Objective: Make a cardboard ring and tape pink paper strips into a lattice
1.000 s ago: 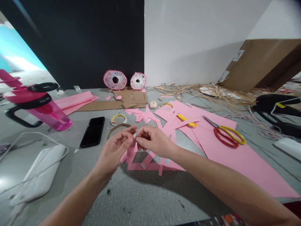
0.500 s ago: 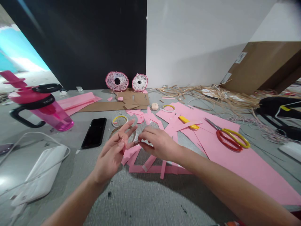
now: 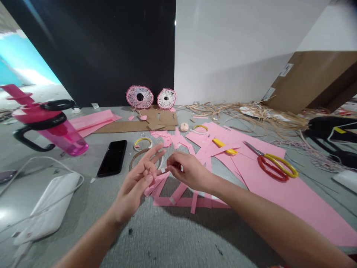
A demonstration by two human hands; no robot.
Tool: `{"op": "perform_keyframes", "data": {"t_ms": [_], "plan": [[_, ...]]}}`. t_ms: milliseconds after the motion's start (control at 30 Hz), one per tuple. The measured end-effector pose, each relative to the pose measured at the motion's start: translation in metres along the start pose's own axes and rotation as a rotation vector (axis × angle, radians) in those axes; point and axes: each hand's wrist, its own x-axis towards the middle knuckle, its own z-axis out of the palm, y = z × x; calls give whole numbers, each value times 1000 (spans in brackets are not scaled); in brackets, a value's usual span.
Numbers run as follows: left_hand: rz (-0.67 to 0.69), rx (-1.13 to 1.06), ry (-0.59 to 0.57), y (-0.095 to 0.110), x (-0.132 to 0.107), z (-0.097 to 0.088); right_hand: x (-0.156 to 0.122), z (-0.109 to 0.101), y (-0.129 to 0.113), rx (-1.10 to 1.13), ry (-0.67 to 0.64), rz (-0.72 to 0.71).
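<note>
My left hand (image 3: pixel 135 184) hovers over the grey table with its fingers stretched and apart, its fingertips next to a small pale piece of tape (image 3: pixel 163 170). My right hand (image 3: pixel 187 170) pinches that piece between thumb and forefinger. Just below both hands lies a frame of joined pink paper strips (image 3: pixel 181 201) flat on the table. A brown tape ring (image 3: pixel 136 156) sits just behind my left fingers.
A black phone (image 3: pixel 113 158), a pink bottle (image 3: pixel 51 128) and a white device (image 3: pixel 46 208) lie to the left. Red-and-yellow scissors (image 3: pixel 276 163) and a yellow cutter (image 3: pixel 223 145) rest on pink sheets (image 3: pixel 279 186) to the right. Two string-art discs (image 3: pixel 139 96), cardboard (image 3: pixel 145 121) and straw (image 3: pixel 251 109) are behind.
My left hand let go of its pinch and spread its fingers. The pink strip held between the hands now lies on the table. The right hand keeps its pinch.
</note>
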Motion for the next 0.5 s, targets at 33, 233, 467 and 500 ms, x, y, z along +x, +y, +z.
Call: {"op": "perform_keyframes", "data": {"t_ms": [33,233,467,500], "plan": [[6,10,7,0,0,0,1,-1,-1,39,2,45],[-70,-45,131,1,7,3,6,-12,-4,283,173,248],[-456,-8,91,-5,13,6,-3,-15,-12,-14,178,-116],[-489,3,89,-6,13,6,-4,-14,-11,-76,137,-177]]}}
